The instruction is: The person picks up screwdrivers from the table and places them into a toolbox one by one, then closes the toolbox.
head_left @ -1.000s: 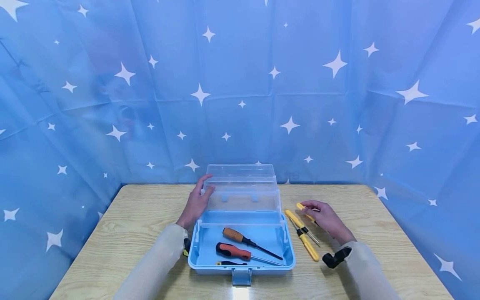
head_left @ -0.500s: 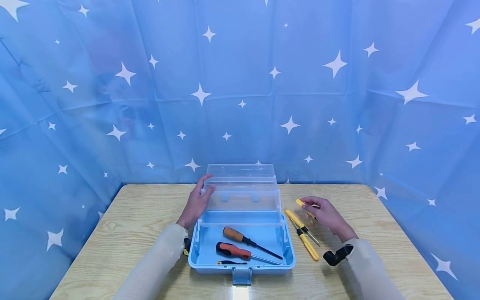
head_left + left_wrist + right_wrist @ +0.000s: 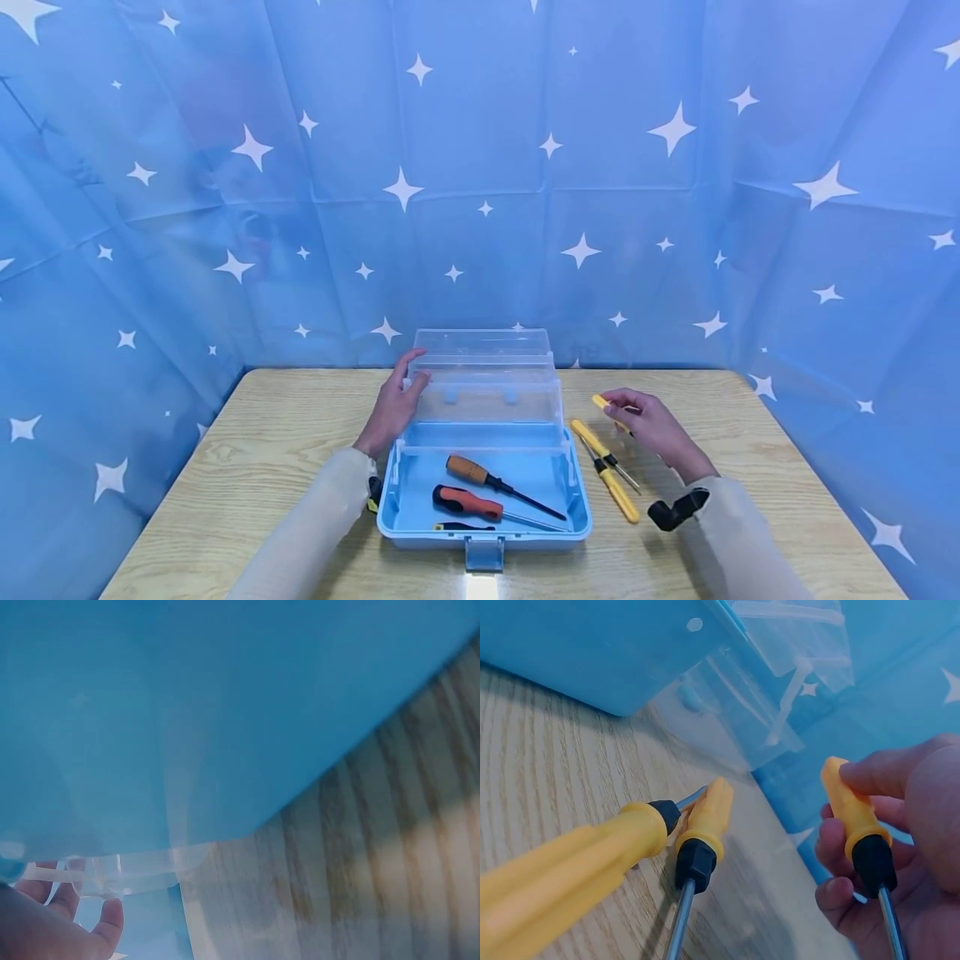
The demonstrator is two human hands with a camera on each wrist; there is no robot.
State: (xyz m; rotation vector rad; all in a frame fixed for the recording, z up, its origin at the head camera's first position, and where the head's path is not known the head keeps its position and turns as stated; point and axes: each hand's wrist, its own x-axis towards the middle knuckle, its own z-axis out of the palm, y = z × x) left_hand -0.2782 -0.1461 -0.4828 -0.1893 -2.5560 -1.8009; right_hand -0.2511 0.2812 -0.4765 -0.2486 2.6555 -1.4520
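Note:
My right hand [image 3: 651, 427] pinches the yellow handle of a screwdriver [image 3: 847, 802], its shank pointing down, to the right of a blue toolbox [image 3: 420, 542]. Two more yellow-handled screwdrivers lie on the table between that hand and the box: one farther back [image 3: 588, 437], one nearer [image 3: 621, 498]. With thumb and fingers, my left hand [image 3: 390, 410] holds the left edge of the toolbox's raised clear lid [image 3: 483, 342]. Inside the box lie an orange-brown-handled screwdriver [image 3: 467, 469], a red-and-black screwdriver [image 3: 468, 502] and a small black tool [image 3: 463, 526] with a yellow end, partly hidden by the front wall.
The toolbox stands on a wood-grain table [image 3: 285, 467], its front latch [image 3: 483, 553] hanging down. Behind the table hangs a blue curtain [image 3: 480, 233] with white stars. Side curtains close in at left and right.
My right hand has risen slightly and shifted a little away from me, lifting the yellow-handled screwdriver. My left hand stays at the lid, and the other tools have not moved.

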